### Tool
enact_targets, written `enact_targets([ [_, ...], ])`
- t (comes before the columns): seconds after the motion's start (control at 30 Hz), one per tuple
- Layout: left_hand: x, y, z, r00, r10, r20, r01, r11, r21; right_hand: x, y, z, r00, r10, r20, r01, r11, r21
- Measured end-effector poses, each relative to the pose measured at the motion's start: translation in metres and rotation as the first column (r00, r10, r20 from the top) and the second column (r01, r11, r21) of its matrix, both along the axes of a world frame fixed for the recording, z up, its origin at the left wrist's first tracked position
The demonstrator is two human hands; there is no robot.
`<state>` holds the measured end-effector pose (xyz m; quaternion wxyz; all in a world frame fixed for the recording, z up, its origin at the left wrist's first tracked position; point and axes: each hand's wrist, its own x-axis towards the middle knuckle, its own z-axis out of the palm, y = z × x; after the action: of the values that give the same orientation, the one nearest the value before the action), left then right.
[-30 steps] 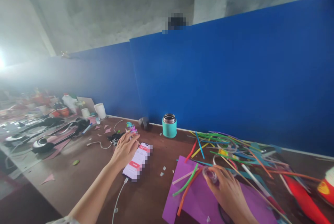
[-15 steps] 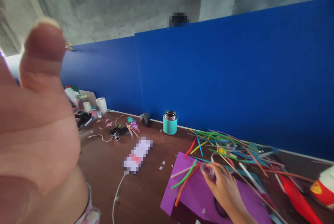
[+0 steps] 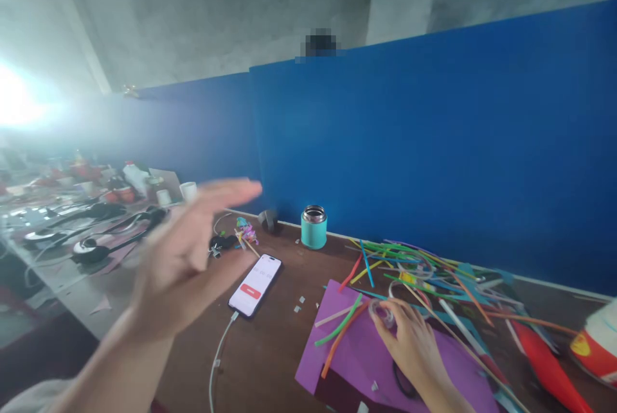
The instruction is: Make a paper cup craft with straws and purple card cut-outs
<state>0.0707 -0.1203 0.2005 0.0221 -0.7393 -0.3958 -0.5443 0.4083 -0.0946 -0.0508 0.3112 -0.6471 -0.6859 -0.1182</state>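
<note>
The counter (image 3: 279,361) carried a purple sheet (image 3: 361,356), which seemed liable to skid and crease if an elbow or wrist dragged it. Left of the sheet, the left hand (image 3: 171,259) hung blurred, fingers wide from the thumb, apparently empty. Over the sheet, the right hand (image 3: 413,341) had its fingers curled narrowly around a clear roll (image 3: 375,311), near an orange strip (image 3: 338,345).

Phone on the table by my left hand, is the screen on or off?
On: the phone lies face up with its screen lit pale, showing a red button and faint digits.
</note>
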Motion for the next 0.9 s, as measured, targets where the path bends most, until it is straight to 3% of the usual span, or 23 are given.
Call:
enact_targets([
  [0.07,0.019,0.008,-0.033,0.988,-0.052,-0.143,0.017,0.971,-0.237,-0.002,-0.001,0.001,1.000,0.001,0.002,-0.001,1.000,0.000],
  [0.17,0.048,0.023,-0.095,0.942,-0.186,-0.279,0.015,0.856,-0.517,-0.005,-0.002,0.004,1.000,-0.009,-0.003,0.009,1.000,-0.026],
  [0.23,0.072,0.031,-0.129,0.901,-0.264,-0.344,0.004,0.797,-0.604,-0.007,-0.003,0.007,1.000,-0.022,-0.016,0.022,0.998,-0.051],
  [0.33,0.116,0.041,-0.158,0.845,-0.330,-0.422,-0.030,0.757,-0.653,-0.007,-0.005,0.008,0.999,-0.043,-0.016,0.041,0.994,-0.099],
  [0.43,0.162,0.052,-0.170,0.800,-0.370,-0.473,-0.110,0.684,-0.722,-0.003,-0.005,0.007,1.000,-0.022,0.008,0.023,0.991,-0.130],
  [0.57,0.201,0.060,-0.184,0.821,-0.323,-0.470,-0.169,0.651,-0.741,0.000,-0.005,0.004,1.000,0.005,-0.002,-0.005,0.992,-0.130],
  [0.7,0.203,0.057,-0.192,0.865,-0.275,-0.419,-0.159,0.642,-0.750,-0.002,-0.006,0.006,0.993,0.006,-0.121,-0.025,0.988,-0.153],
  [0.83,0.190,0.056,-0.182,0.896,-0.339,-0.287,-0.023,0.610,-0.792,-0.009,-0.007,0.020,0.898,0.022,-0.438,-0.046,0.998,-0.045],
  [0.87,0.188,0.055,-0.178,0.905,-0.382,-0.190,0.056,0.549,-0.834,-0.011,-0.008,0.025,0.842,0.060,-0.536,-0.078,0.997,-0.012],
  [0.9,0.187,0.055,-0.175,0.901,-0.433,0.038,0.209,0.354,-0.912,-0.014,-0.010,0.030,0.768,0.094,-0.633,-0.114,0.993,0.010],
])
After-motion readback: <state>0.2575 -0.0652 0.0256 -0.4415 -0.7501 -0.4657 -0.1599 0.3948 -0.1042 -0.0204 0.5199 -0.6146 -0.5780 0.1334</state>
